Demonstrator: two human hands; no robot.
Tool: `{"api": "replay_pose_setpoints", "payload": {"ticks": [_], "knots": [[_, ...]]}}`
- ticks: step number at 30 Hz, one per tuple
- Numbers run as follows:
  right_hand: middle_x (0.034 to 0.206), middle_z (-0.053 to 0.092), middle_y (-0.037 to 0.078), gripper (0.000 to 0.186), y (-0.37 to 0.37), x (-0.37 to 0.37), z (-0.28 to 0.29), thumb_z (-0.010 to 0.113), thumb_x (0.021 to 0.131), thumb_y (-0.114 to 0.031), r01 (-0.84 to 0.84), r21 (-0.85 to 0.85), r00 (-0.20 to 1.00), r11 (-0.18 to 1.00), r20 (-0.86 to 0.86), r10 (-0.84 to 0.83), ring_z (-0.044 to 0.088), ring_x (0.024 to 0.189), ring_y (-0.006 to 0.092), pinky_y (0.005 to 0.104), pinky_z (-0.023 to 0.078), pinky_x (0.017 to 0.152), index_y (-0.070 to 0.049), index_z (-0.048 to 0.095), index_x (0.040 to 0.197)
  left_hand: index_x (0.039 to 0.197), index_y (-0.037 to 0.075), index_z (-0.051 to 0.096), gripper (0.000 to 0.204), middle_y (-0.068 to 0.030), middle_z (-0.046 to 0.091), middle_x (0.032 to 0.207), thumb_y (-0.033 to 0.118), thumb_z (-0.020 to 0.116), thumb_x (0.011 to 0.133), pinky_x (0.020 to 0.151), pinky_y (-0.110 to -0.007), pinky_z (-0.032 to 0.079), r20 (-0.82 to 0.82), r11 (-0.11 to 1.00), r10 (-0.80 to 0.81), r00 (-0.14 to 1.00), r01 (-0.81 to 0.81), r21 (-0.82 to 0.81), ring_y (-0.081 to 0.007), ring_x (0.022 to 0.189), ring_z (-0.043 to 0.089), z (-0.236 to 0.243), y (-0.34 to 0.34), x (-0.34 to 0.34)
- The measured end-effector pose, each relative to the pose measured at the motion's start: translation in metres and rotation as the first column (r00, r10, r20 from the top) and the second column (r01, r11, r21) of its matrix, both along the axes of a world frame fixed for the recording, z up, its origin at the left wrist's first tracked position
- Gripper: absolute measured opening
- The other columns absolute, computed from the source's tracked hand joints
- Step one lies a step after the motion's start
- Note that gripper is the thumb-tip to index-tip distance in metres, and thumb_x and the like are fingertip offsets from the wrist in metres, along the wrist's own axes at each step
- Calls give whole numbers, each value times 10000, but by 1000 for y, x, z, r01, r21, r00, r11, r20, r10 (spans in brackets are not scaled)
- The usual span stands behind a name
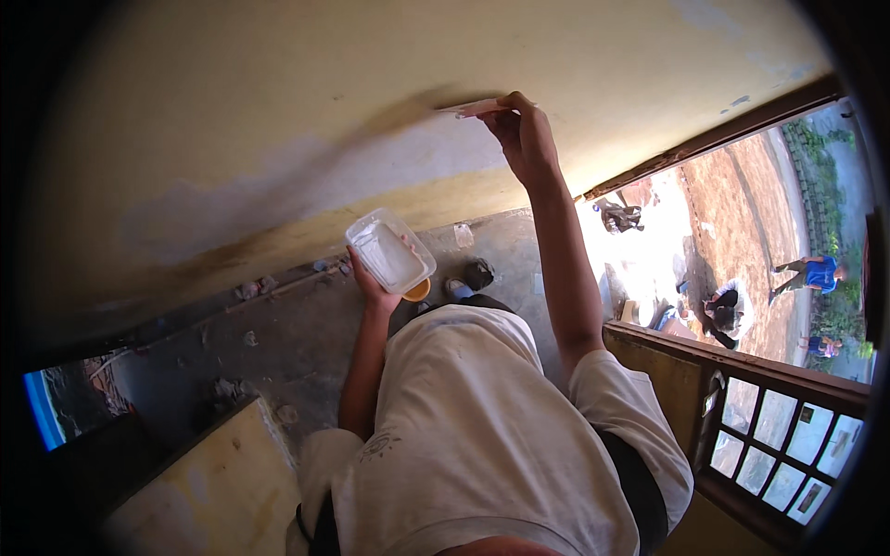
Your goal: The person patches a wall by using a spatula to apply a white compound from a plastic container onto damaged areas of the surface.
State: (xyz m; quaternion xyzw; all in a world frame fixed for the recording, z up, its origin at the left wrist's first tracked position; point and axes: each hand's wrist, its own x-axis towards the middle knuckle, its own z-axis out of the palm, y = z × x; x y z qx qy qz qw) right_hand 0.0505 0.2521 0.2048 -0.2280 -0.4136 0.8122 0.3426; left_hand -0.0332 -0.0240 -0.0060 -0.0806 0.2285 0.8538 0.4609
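Yellow wall (278,111) fills most of the view, with a wide paler grey-white patch across its middle where filler looks freshly spread; below it runs a grey concrete floor (297,343) littered with bits of rubble along the skirting; to the right an open doorway (705,241) gives on to bright red earth where other people stand and crouch, well apart from the work; a brown window frame (779,435) with small panes leans in at lower right. Now the hands: the right hand (524,139) is raised high, arm stretched, fingers clenched on a flat scraper (477,107) whose blade lies against the wall at the upper edge of the patch, held flat, I'd judge, so it smears rather than gouges; the left hand (371,287) is kept low and close to the chest, gripping a clear plastic tub (389,252) from below, tilted open-side up toward the person so the supply is within reach; inside it, a whitish coating on the bottom, how much is left I cannot tell; something orange (418,291) peeks out beneath the tub.
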Motion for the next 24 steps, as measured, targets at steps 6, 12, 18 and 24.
{"api": "replay_pose_setpoints", "payload": {"ticks": [6, 12, 18, 24], "knots": [[910, 652, 98, 112, -24, 33, 34, 526, 919, -96, 85, 132, 988, 988, -142, -66, 649, 785, 188, 335, 556, 775, -22, 603, 952, 1426, 163, 430, 694, -62, 502, 1379, 656, 430, 937, 1037, -560, 410, 13, 1000, -4, 1000, 4, -8, -350, 1243, 512, 3, 4, 2], [1030, 656, 210, 306, -12, 58, -128, 470, 932, -160, 139, 6, 959, 990, 249, -137, 699, 915, 307, 397, 586, 836, 58, 497, 1145, 1419, 156, 436, 700, -69, 506, 1373, 664, 418, 938, 1031, -561, 416, 5, 999, 27, 1000, -27, -42, -347, 1238, 514, 7, 9, 7], [854, 659, 147, 153, 32, 20, -159, 512, 871, -85, 136, 5, 956, 991, 262, -133, 689, 838, 245, 368, 581, 843, 60, 560, 887, 1388, 136, 465, 687, -79, 540, 1330, 655, 425, 941, 1041, -572, 399, 2, 996, -81, 997, 81, 36, -357, 1207, 528, -2, 17, 4], [892, 653, 117, 174, -4, 10, -3, 490, 939, -74, 8, 47, 1000, 999, -2, -8, 651, 828, 176, 274, 539, 798, 60, 599, 955, 1407, 159, 446, 668, -61, 520, 1357, 643, 427, 946, 1045, -576, 393, -27, 999, -19, 999, 18, -27, -360, 1214, 521, 10, 12, 7]]}}
